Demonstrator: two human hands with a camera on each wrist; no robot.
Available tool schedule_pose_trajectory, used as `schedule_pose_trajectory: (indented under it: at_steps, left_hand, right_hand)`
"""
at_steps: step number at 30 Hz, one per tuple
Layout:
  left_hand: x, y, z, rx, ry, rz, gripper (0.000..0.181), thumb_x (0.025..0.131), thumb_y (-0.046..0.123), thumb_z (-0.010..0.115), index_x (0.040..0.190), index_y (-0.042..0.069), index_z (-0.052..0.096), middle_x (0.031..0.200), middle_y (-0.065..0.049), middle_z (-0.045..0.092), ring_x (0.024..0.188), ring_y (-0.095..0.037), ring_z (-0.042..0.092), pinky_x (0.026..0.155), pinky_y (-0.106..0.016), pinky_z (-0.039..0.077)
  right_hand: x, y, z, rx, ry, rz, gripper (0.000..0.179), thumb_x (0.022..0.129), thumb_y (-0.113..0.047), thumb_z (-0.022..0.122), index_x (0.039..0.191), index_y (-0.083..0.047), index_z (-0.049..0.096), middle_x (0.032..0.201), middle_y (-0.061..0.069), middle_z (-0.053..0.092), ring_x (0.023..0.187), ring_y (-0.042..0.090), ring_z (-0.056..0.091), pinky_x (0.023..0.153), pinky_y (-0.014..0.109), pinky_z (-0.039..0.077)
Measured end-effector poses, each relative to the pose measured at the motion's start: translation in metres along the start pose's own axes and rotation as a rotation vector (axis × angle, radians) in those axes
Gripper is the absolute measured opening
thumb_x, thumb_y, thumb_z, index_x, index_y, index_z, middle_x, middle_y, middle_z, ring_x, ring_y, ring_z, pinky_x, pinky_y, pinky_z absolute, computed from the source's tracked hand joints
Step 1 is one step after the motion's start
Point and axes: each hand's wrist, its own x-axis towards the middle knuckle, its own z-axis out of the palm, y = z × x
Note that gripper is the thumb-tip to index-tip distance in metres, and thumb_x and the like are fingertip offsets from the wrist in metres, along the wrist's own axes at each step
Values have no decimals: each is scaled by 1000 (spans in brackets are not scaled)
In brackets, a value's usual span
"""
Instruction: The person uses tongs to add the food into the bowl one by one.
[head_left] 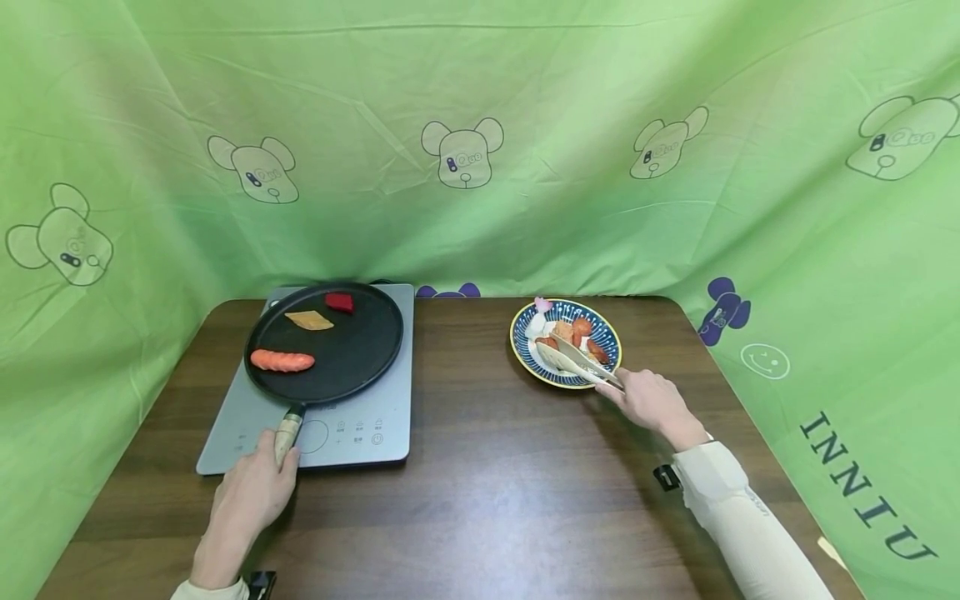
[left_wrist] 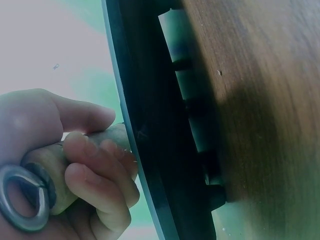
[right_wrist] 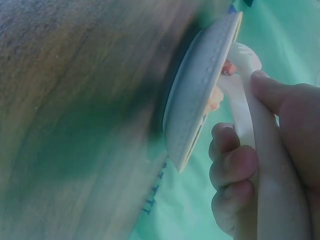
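My left hand (head_left: 253, 483) grips the wooden handle (left_wrist: 57, 172) of a flat black frying pan (head_left: 352, 350) at the left. In the pan lie a scored sausage (head_left: 282, 360), a tan diamond-shaped piece (head_left: 309, 320) and a dark red piece (head_left: 339, 302). Over at the right, my right hand (head_left: 651, 402) holds pale tongs (right_wrist: 267, 150), thumb on one arm and fingers curled round the other. The tongs' tips reach over a blue-patterned plate (head_left: 517, 354) with several food pieces on it, right at a reddish-brown piece (head_left: 547, 342).
The pan sits on a grey induction cooker (head_left: 378, 446) with touch controls along its front. Both cooker and plate stand on a dark wooden table (head_left: 480, 500). A green cloth (head_left: 480, 233) with cartoon heads hangs behind the table and at both sides.
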Motion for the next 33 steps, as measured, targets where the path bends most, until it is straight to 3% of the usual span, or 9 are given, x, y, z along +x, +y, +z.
schedule_pose_trajectory:
  at_steps: [20, 33]
  left_hand:
    - [-1, 1, -1, -3, -10, -13, 56, 99, 34, 40, 132, -9, 26, 71, -13, 48, 55, -25, 45, 47, -36, 34]
    - [-1, 2, -1, -4, 4, -5, 53, 99, 32, 39, 129, -10, 28, 69, -13, 46, 54, -24, 45, 46, -36, 34]
  right_hand:
    - [0, 1, -10, 25, 31, 35, 43, 94, -52, 48, 75, -13, 50, 59, 6, 47, 52, 29, 51, 48, 48, 38]
    - [5, -17, -13, 46, 53, 6, 42, 94, -51, 50, 75, -14, 49, 61, 6, 49, 54, 29, 53, 48, 47, 38]
